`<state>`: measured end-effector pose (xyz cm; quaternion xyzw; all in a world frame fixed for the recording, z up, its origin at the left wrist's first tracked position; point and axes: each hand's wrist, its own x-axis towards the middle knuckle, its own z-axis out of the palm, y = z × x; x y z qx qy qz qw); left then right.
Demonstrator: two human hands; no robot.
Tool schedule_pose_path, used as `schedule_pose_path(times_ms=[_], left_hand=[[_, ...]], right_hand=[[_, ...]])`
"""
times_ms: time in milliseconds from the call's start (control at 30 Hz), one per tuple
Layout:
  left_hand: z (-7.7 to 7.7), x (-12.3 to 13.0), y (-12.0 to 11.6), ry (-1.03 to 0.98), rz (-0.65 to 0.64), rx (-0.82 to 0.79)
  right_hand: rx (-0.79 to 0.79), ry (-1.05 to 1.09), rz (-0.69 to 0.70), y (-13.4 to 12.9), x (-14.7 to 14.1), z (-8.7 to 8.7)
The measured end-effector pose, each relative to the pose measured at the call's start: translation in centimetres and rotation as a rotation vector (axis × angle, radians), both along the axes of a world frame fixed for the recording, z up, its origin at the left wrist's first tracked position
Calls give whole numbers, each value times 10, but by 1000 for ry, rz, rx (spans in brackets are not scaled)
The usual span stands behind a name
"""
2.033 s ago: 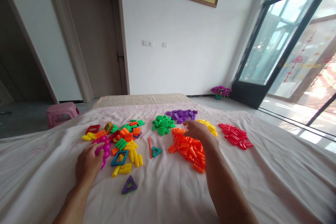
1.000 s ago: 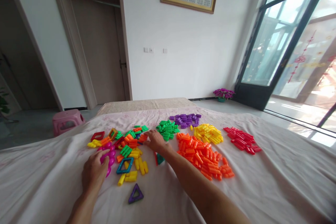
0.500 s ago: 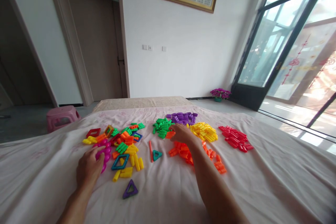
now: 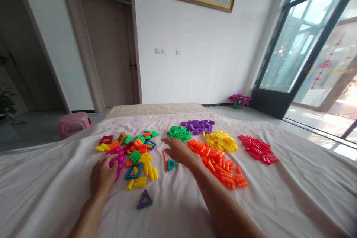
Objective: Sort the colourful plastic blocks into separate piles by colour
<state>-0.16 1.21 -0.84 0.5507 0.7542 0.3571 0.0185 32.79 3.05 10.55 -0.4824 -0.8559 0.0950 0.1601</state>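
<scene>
My left hand [image 4: 103, 173] is closed around the near side of a magenta toy made of round bumps [image 4: 119, 158], part of which it hides. My right hand [image 4: 178, 151] is in the air with its fingers stretched out to the left and nothing seen in them. Below its fingertips lie a thin orange stick [image 4: 165, 160] and a teal triangle frame [image 4: 171, 164]. Right of it spreads a heap of orange tube blocks [image 4: 220, 163]. Just beyond it is a green block pile [image 4: 178, 132]. Mixed blocks, including yellow ones [image 4: 150, 171], lie right of my left hand.
Purple [image 4: 198, 126], yellow [image 4: 221, 141] and red [image 4: 258, 148] block piles lie on the pale cloth [image 4: 178, 208]. A teal square frame [image 4: 134, 171] and purple triangle [image 4: 145, 200] lie nearer. A pink stool [image 4: 75, 122] stands left, beyond the cloth.
My right hand has moved left, away from the orange heap, and the orange piece at its fingertips is no longer there. My left hand stays at the magenta toy. The view has turned slightly left.
</scene>
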Motion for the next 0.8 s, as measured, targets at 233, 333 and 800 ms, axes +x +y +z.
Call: schedule_pose_path(times_ms=[233, 333, 800], left_hand=[[1, 2, -1, -16, -9, 20], [1, 1, 0, -16, 2, 22], [1, 1, 0, 0, -10, 26]], right_hand=[[71, 84, 198, 12, -53, -42], [110, 26, 224, 25, -67, -53], [10, 151, 7, 31, -56, -62]])
